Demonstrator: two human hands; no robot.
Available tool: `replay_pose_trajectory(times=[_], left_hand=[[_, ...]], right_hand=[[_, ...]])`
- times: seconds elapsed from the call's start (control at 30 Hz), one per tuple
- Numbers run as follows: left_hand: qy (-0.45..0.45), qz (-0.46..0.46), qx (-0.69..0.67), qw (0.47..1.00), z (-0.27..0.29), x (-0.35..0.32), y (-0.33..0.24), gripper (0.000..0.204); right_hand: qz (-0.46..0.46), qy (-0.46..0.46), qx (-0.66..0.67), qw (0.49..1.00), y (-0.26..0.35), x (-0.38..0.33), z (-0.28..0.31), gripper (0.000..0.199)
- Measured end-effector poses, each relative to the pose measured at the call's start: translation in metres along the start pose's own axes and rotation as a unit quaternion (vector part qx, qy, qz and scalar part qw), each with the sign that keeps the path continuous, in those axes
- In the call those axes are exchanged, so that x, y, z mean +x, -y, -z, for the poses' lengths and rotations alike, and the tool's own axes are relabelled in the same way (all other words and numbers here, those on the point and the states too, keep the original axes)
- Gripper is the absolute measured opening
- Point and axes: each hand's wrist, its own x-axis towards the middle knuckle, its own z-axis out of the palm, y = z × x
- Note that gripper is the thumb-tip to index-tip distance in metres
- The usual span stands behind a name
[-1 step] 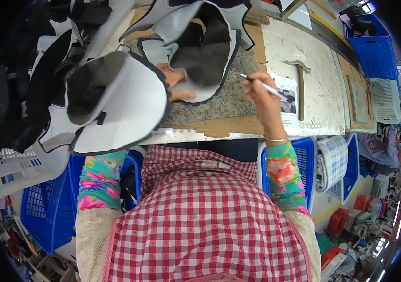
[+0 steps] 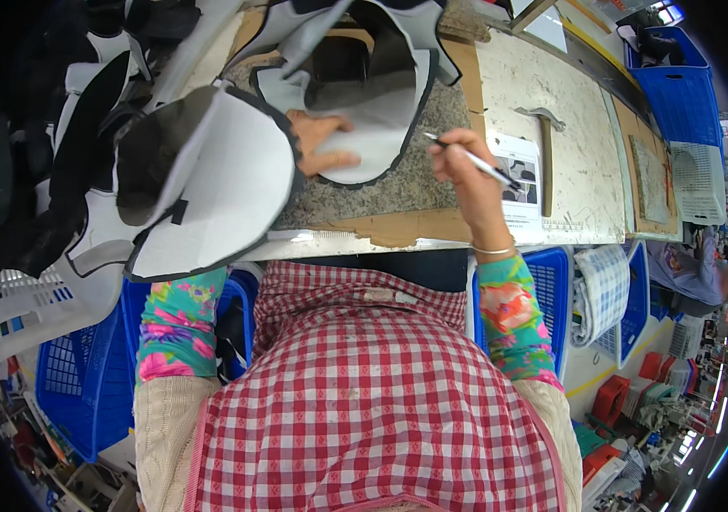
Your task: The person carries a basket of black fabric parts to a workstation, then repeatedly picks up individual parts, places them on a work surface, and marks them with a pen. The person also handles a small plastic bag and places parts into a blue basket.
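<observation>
A cluttered workshop desk [image 2: 543,111] with a speckled stone slab [image 2: 398,183] under your hands, blue crates [image 2: 552,290] below its front edge.

Your left hand [image 2: 321,143] lies flat with fingers spread, pressing down the grey-lined, black-edged shoe upper piece [image 2: 372,111] that rests on the slab. Your right hand [image 2: 458,166] is closed around a silver pen [image 2: 475,162], its tip pointing left, just beside the piece's right edge. To the right of that hand lie a printed sheet [image 2: 522,183] and, beyond it, a hammer [image 2: 543,136]. Left of your left hand, a heap of similar black-and-grey pieces [image 2: 202,188] overhangs the desk edge.
</observation>
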Motion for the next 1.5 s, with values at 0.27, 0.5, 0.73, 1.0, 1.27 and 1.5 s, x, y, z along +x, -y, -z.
replay_pose_trajectory(times=[0.27, 0.5, 0.73, 1.0, 1.27, 1.5], left_hand=[[-0.261, -0.143, 0.052, 0.953, -0.019, 0.022, 0.001, 0.085], [-0.341, -0.126, 0.076, 0.928, -0.032, 0.024, 0.005, 0.071], [-0.35, -0.138, 0.069, 0.924, -0.032, 0.025, 0.004, 0.07], [-0.348, -0.13, 0.07, 0.926, -0.034, 0.024, 0.004, 0.069], [-0.321, -0.017, 0.041, 0.946, -0.042, -0.011, -0.026, 0.058], [-0.442, -0.172, 0.144, 0.869, -0.056, -0.181, -0.097, 0.036]], right_hand=[[0.016, -0.003, -0.162, 0.987, -0.027, 0.005, -0.055, 0.02], [0.072, -0.01, -0.316, 0.946, -0.037, 0.004, -0.063, 0.027], [0.063, -0.041, -0.354, 0.932, -0.041, 0.006, -0.069, 0.028], [0.054, -0.015, -0.326, 0.944, -0.039, 0.006, -0.065, 0.027], [0.005, -0.126, -0.175, 0.977, -0.022, 0.015, -0.033, 0.02], [-0.015, -0.154, -0.176, 0.972, -0.022, 0.073, -0.012, 0.053]])
